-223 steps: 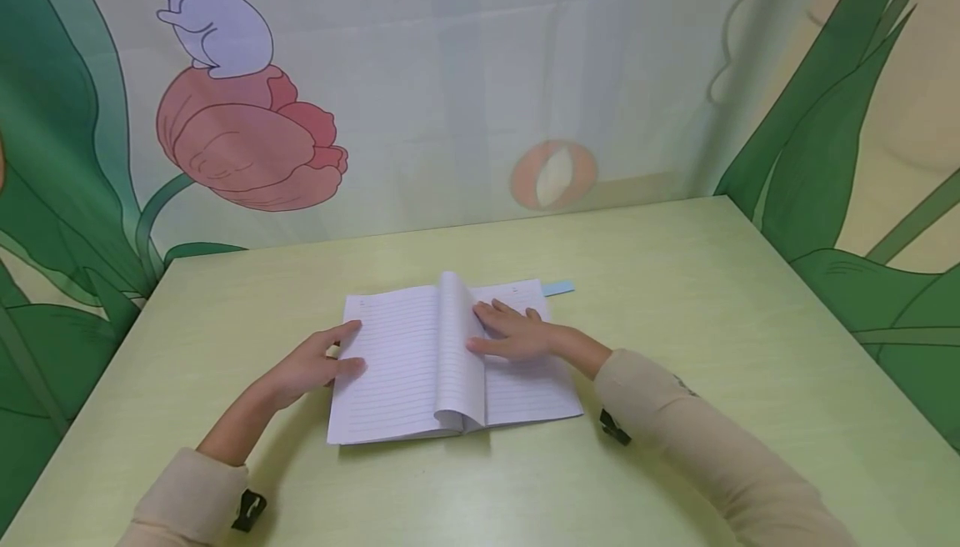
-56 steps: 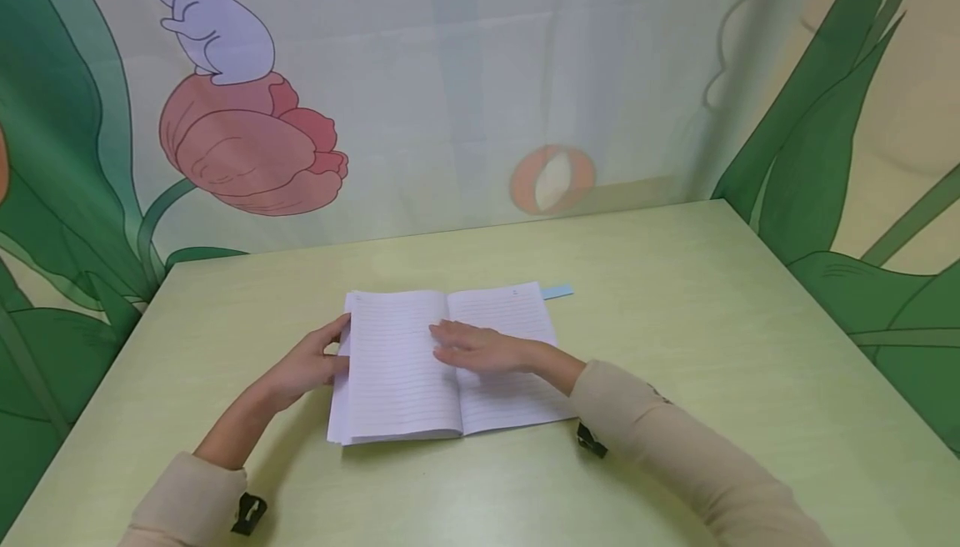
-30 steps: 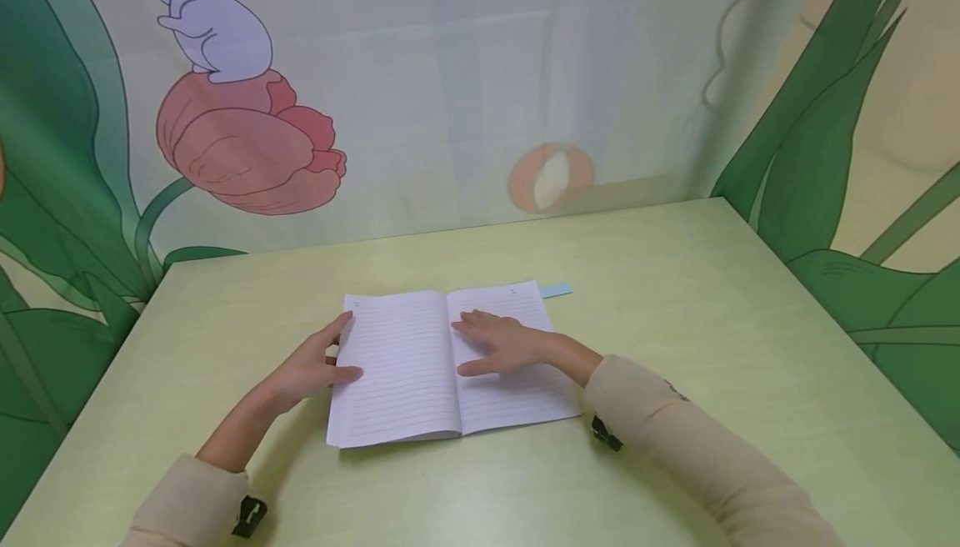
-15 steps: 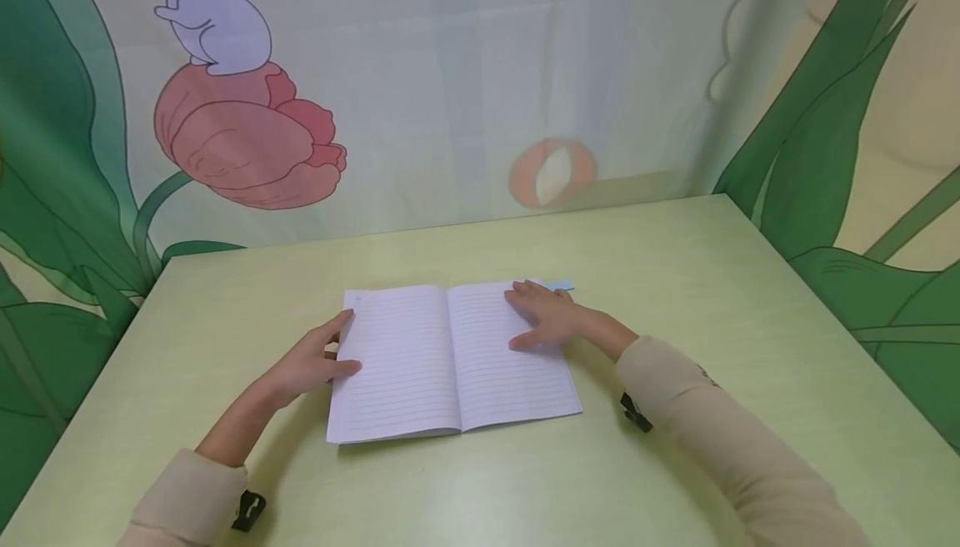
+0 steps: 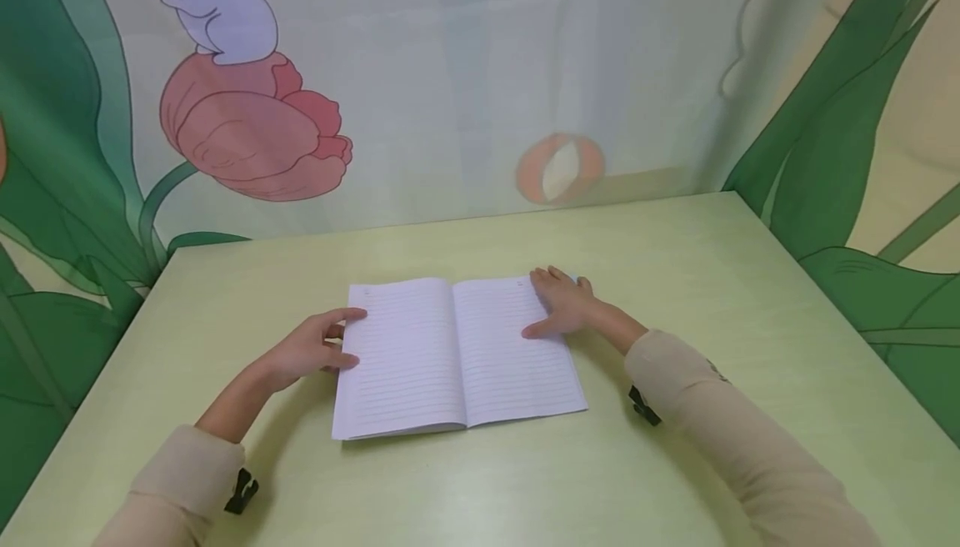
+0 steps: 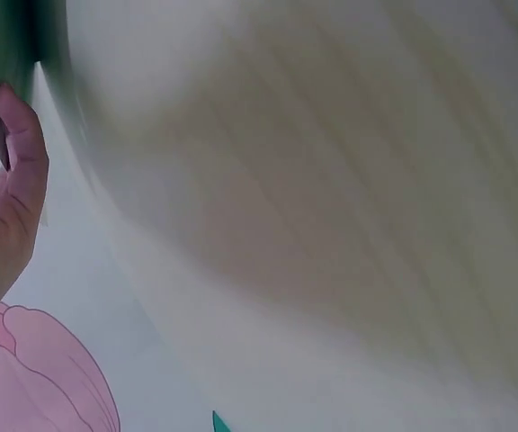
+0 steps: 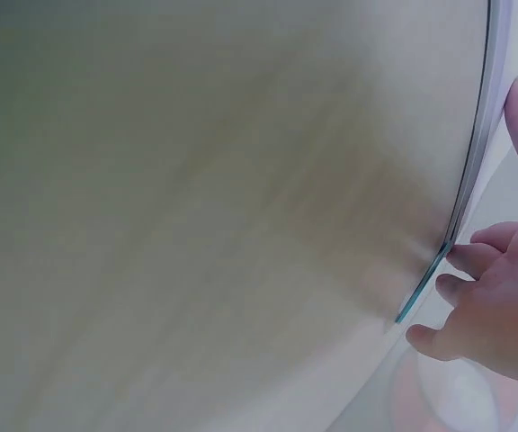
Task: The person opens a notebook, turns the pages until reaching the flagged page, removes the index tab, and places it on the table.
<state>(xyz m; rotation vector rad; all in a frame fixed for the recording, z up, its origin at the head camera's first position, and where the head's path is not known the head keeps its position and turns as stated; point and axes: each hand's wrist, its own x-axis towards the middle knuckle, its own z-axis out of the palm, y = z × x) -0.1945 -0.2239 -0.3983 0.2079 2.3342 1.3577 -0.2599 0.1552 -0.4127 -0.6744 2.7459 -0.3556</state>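
An open notebook [image 5: 405, 372] with ruled white pages lies on the table, its fold running between two flat pages. My left hand [image 5: 307, 351] holds its left edge, thumb and index finger on the page and other fingers partly hidden at the edge. In the left wrist view, fingers [image 6: 23, 135] lie against the dark green underside of the notebook [image 6: 3, 40]. Spread over the upper right edge, my right hand [image 5: 564, 303] rests thumb and index finger on the right page. Its other fingers extend past the edge, by a light blue strip [image 7: 418, 290].
The pale green table [image 5: 480, 489] reaches to a curtain-like backdrop [image 5: 420, 113] printed with a rabbit, flowers and leaves. Black clips [image 5: 242, 492] hang at both beige sleeves [image 5: 187, 472].
The curled page seen earliest now lies flat on the left. My right hand has slid from the middle to the right page's upper edge. My left index finger has come onto the page.
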